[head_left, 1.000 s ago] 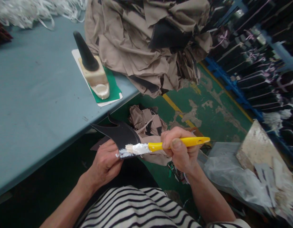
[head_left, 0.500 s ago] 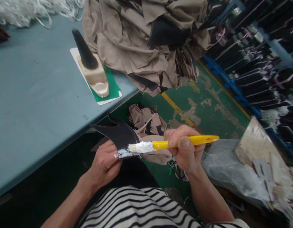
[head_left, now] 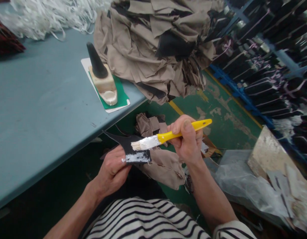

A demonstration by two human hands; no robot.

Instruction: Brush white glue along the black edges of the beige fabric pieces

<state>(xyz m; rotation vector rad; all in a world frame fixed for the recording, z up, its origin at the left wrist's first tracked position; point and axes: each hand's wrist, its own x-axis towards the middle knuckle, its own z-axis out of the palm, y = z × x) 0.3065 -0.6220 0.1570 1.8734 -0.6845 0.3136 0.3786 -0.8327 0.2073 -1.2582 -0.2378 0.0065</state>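
Note:
My left hand (head_left: 115, 167) is closed on the near left edge of a dark, flat piece of material (head_left: 129, 143) beside the table. A band of white paste (head_left: 137, 157) coats that piece's near edge. In my right hand (head_left: 187, 139) is a paintbrush (head_left: 169, 135) with a yellow handle, gripped between thumb and fingers. White paste covers the brush's ferrule, and its pale bristles point left over the dark piece, above the white band. Whether the bristles touch the piece I cannot tell. Beige material (head_left: 163, 166) hangs just beyond and below it.
On the blue-grey table (head_left: 43, 126), a white dispenser with a black cone (head_left: 103, 79) stands on green and white sheets. A heap of beige fabric (head_left: 148, 49) hangs over the table's corner. White strips (head_left: 51, 20) lie behind. Racks of dark bundles (head_left: 268, 89) and plastic sheeting (head_left: 243, 179) are right.
My right hand has raised the paintbrush and tilted its handle end up, so the bristles have left the white band. The dark piece has tipped slightly in my left hand. The view has shifted a little.

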